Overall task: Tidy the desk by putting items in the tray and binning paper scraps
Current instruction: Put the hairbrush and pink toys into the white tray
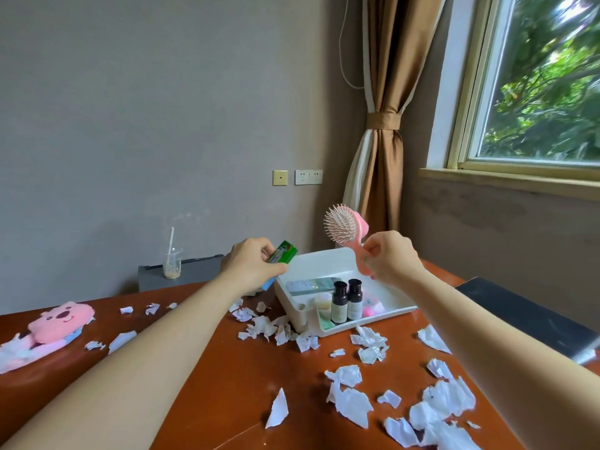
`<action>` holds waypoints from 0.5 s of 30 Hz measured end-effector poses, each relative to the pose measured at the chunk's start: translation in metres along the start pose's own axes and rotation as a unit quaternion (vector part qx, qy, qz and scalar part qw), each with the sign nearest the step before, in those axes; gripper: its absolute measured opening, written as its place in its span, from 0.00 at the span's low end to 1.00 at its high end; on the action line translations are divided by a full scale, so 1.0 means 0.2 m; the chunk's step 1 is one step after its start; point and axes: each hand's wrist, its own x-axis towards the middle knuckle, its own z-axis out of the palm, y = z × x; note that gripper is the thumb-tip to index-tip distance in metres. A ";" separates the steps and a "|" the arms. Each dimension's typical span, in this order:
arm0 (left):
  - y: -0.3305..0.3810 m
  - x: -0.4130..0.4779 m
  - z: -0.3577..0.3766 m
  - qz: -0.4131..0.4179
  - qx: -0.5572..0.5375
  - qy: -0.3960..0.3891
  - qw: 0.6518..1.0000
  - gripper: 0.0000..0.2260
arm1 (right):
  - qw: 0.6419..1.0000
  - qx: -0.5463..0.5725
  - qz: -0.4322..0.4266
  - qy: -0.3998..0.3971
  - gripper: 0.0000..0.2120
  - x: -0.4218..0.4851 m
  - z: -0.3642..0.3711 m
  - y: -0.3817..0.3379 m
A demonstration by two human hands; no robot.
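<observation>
Spanning the view, glossy red-brown table [227,368], strewn with torn, crumpled white scraps [350,404]. Farther back, boxy white plastic tray [324,258] with two dark-capped bottles [346,300]. Above its rim: right grip [391,258] clamped on pink bristled brush [345,227]; left grip [251,264] pinching flat green pack [283,253].

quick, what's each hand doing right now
Left hand: closed on a green packet.
Right hand: closed on the handle of a pink hairbrush, above the tray.
</observation>
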 end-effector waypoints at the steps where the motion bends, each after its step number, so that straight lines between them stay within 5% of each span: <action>1: 0.06 0.01 0.02 0.011 0.008 -0.012 1.000 0.09 | 1.000 -0.006 0.013 -0.006 0.13 0.02 -0.01 0.03; 15: 0.18 0.28 0.43 0.009 0.297 -0.138 0.945 0.15 | 0.984 -0.119 0.125 -0.049 0.04 0.24 0.12 0.48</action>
